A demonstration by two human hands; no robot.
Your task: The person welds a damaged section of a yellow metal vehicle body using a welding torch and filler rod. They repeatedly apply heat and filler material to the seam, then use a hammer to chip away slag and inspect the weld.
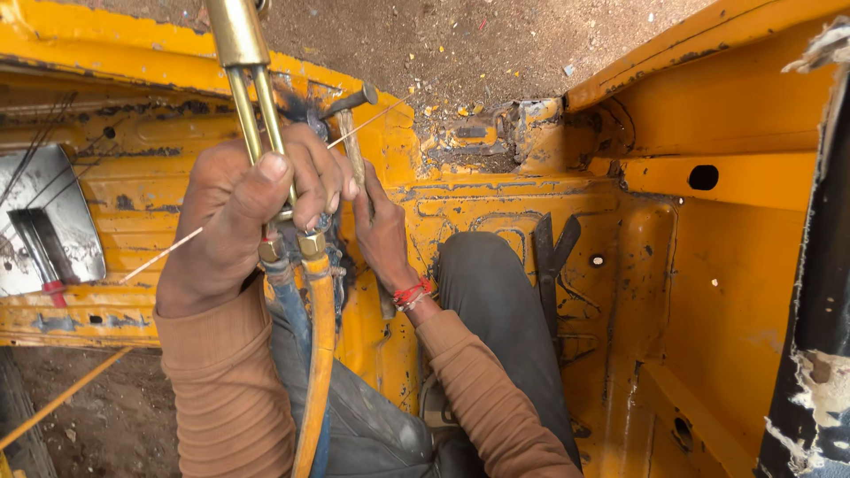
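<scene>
Left hand [235,217] is raised, fingers curled in a closed grip. Right hand [379,230] is clenched alongside, wrist bent.

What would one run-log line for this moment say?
left hand: grips torch, rod | right hand: holds hammer | panel: yellow, worn

The left hand [235,212] clasps a brass torch [252,97] and thin rod [164,255]; the right hand [381,230] holds a hammer [351,124].
</scene>
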